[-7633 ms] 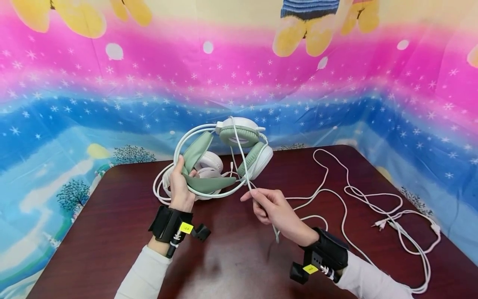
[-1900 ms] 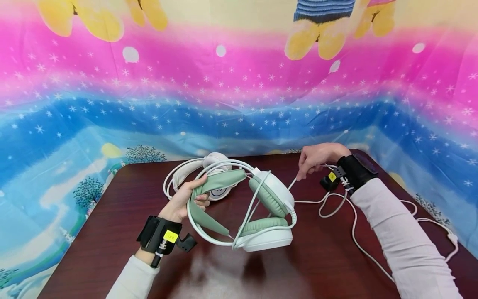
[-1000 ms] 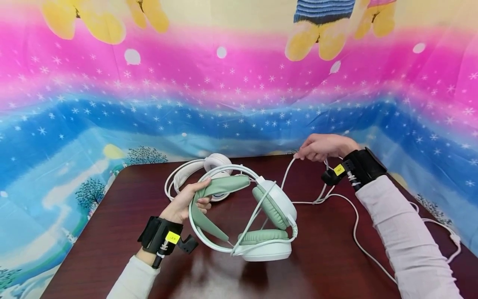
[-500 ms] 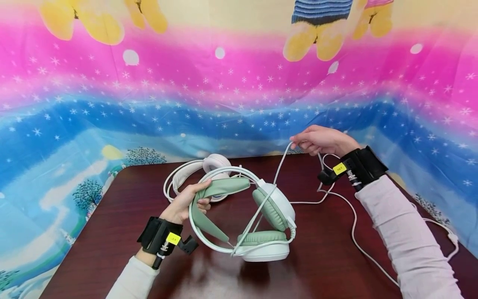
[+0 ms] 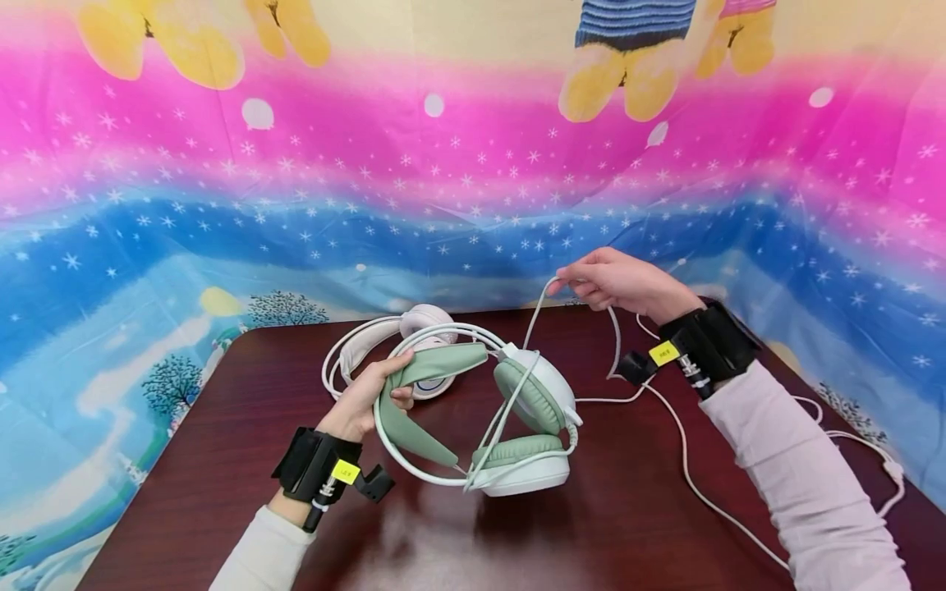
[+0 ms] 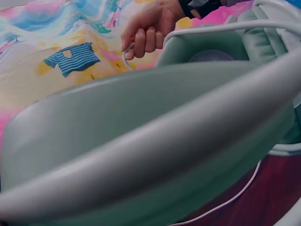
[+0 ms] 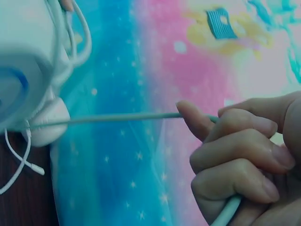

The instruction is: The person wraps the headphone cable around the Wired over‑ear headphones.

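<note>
White-and-green headphones hang over the table, tilted, with both ear cups toward the right. My left hand grips their headband, thumb over the green pad. In the left wrist view the headband pad fills most of the picture and hides that hand. Up and to the right of the ear cups, my right hand pinches the headphones' white cable. The cable crosses in front of the ear cups and over the headband frame. In the right wrist view, the right hand's curled fingers hold it, and more cable leaves below the palm.
White headphones lie on the dark red table behind the held pair. Loose white cable runs across the table's right side, with a small inline piece near the edge. A printed cloth hangs behind.
Since the earliest frame, the headphones have been turned and lowered, and my right hand has moved up and back. Over the last second it has shifted left with the cable, slightly upward.
</note>
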Available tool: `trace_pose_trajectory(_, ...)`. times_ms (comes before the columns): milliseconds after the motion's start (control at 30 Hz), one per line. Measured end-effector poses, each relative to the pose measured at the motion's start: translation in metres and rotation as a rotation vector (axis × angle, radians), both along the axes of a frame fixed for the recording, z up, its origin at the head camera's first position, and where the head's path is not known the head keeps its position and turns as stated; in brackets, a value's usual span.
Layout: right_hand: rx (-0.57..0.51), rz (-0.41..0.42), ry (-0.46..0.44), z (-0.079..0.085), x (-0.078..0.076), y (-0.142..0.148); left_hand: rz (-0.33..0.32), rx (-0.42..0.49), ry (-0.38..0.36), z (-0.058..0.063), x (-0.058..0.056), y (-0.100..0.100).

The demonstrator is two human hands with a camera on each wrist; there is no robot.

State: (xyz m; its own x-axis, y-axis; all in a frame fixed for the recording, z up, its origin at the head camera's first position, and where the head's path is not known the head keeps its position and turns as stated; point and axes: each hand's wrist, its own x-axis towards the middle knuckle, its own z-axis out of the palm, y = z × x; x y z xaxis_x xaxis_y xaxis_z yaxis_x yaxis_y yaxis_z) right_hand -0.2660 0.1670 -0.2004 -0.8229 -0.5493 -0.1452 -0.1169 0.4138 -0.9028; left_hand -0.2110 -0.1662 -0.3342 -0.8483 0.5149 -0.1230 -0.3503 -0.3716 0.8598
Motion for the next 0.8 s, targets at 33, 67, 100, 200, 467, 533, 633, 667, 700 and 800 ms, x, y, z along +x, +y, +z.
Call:
trace_pose_trajectory(33, 0.000, 0.007, 0.016, -0.001, 0.003, -0.002, 0.018, 0.001, -0.004, 0.000, 0.000, 0.001)
trace_pose_trajectory(67, 0.003, 0.015, 0.031, -0.002, 0.005, -0.004, 0.034, 0.000, -0.006, 0.001, 0.000, 0.001)
trace_pose_trajectory(100, 0.004, 0.023, 0.040, -0.003, 0.008, -0.006, 0.051, -0.001, -0.006, 0.001, 0.000, 0.001)
trace_pose_trajectory(200, 0.007, 0.041, 0.060, -0.004, 0.015, -0.013, 0.100, 0.003, -0.010, 0.001, 0.001, 0.002)
trace_pose_trajectory(467, 0.036, 0.067, 0.102, -0.010, 0.030, -0.026, 0.252, 0.036, -0.049, 0.004, 0.004, 0.006)
trace_pose_trajectory(533, 0.029, 0.077, 0.110, -0.014, 0.032, -0.029, 0.291, 0.039, -0.054, 0.003, 0.003, 0.008)
trace_pose_trajectory(633, 0.016, 0.074, 0.107, -0.020, 0.034, -0.036, 0.356, 0.041, -0.065, 0.003, 0.003, 0.012)
trace_pose_trajectory(667, 0.012, 0.068, 0.106, -0.023, 0.035, -0.037, 0.378, 0.043, -0.071, 0.003, 0.003, 0.013)
trace_pose_trajectory(700, 0.006, 0.062, 0.104, -0.025, 0.036, -0.039, 0.399, 0.043, -0.072, 0.003, 0.003, 0.014)
trace_pose_trajectory(800, -0.008, 0.043, 0.092, -0.031, 0.039, -0.042, 0.462, 0.044, -0.070, 0.002, 0.004, 0.017)
